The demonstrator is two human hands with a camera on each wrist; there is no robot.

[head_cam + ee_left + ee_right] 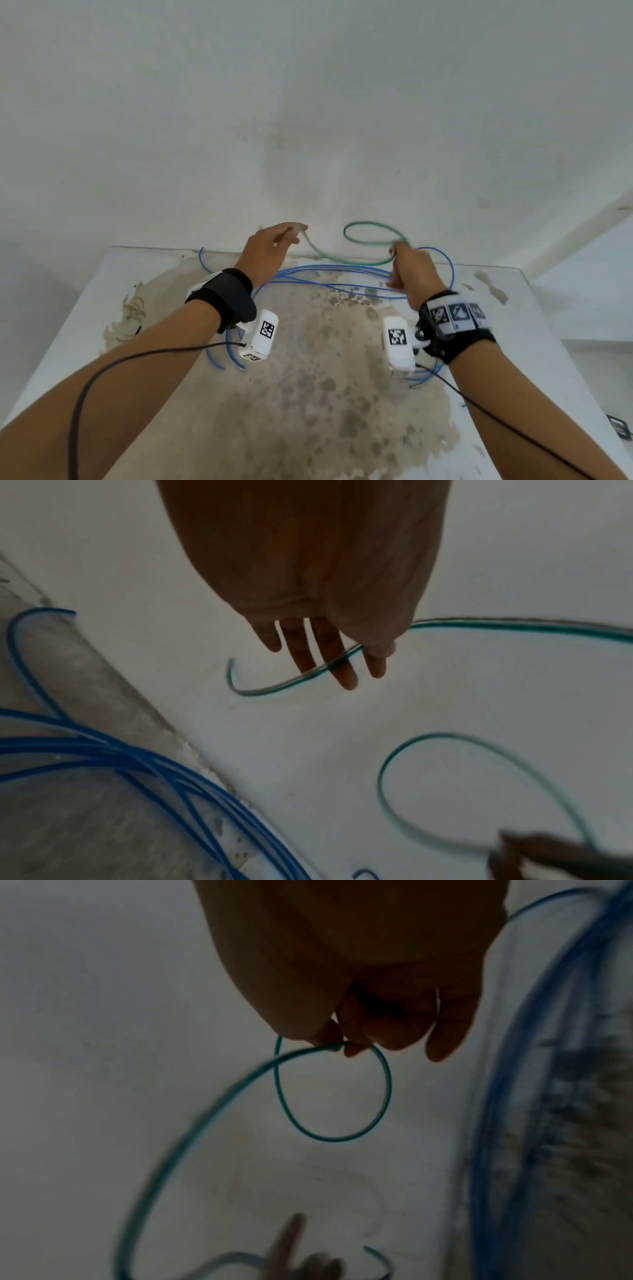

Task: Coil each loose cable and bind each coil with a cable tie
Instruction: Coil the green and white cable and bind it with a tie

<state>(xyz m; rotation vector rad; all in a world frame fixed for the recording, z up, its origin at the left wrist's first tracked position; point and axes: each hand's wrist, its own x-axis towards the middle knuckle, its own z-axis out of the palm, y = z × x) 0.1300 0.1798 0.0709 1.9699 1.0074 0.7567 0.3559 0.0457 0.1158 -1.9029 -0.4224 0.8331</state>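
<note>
Pale plaster walls are meeting in a corner behind a white bench (534, 329) whose top is carrying a broad, blotchy brown stain. Over the far edge, both hands are holding a thin green cable (346, 258) in the air. The right hand (416, 274) is pinching it between thumb and fingertips where one small round loop (332, 1093) is closing, the other fingers curled beside them. The left hand (270, 253) is keeping its fingers (337, 653) nearly straight and slightly apart, with the cable running across them under the thumb and its free end (236, 680) curling out past them.

Several strands of blue cable (329, 274) are lying loose along the far edge and trailing toward the near side under both wrists; no ties are showing on it.

Judging by its smooth, springy curves, the green cable is looking light, slick-jacketed and moderately stiff, so loops will probably be wanting to spring open. Taking hold at the crossing point of each loop, and feeding slack a short way along, should be keeping the coil even. Motion blur is softening the cable.
</note>
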